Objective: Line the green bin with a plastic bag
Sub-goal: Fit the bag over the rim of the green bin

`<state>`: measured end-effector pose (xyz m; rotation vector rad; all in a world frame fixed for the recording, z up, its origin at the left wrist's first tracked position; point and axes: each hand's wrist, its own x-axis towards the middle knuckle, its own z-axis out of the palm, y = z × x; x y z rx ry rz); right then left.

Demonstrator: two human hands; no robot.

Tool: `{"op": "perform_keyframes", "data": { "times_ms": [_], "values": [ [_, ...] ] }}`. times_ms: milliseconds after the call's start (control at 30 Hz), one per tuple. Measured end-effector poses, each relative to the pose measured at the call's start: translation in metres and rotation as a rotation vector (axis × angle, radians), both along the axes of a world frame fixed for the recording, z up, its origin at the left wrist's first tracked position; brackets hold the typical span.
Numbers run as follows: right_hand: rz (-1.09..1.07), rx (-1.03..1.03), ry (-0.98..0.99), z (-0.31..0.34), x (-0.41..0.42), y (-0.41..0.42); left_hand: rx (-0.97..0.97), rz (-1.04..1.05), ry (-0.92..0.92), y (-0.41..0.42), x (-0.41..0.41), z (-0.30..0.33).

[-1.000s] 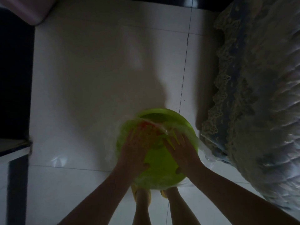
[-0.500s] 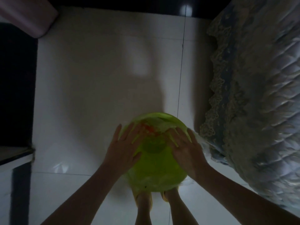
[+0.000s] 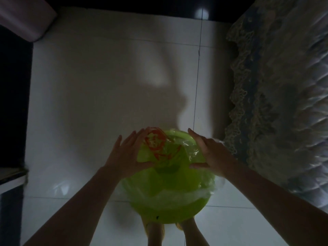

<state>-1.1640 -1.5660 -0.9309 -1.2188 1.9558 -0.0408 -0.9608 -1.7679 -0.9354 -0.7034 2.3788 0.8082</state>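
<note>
The round green bin (image 3: 168, 208) stands on the white tiled floor just in front of my feet. A clear plastic bag (image 3: 159, 144) with red print lies over its mouth and spills over the right rim. My left hand (image 3: 127, 153) is at the bin's left far edge, fingers stretched, thumb pressing the bag. My right hand (image 3: 211, 153) is at the right far edge, fingers extended over the bag film, thumb tucked under it. Both hands seem to spread the bag's opening apart.
A bed with a quilted, lace-trimmed cover (image 3: 276, 96) runs along the right side, close to the bin. Dark furniture (image 3: 12, 103) lines the left edge, with a pale cushion (image 3: 23, 18) at the top left. My feet in yellow slippers (image 3: 154, 228) stand under the bin.
Both hands moved from resting flat on the bag over the bin to its far rim and spread apart, drawing the bag's printed part up and outward.
</note>
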Motion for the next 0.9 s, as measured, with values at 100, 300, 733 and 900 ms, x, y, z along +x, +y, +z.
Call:
{"op": "perform_keyframes", "data": {
  "times_ms": [100,300,733,900],
  "values": [
    [-0.198,0.19,-0.249,-0.01,-0.007,0.015,0.271,0.214,-0.02,-0.009,0.013,0.001],
    [-0.55,0.267,-0.369,0.002,0.002,0.041,0.192,0.413,0.102,-0.004,0.041,0.02],
    [0.175,-0.141,0.392,0.078,0.12,0.049,-0.289,-0.189,0.135,0.097,0.075,0.082],
    [0.156,-0.14,0.379,0.085,0.137,0.07,-0.273,-0.278,0.176,0.099,0.086,0.091]
  ]
}}
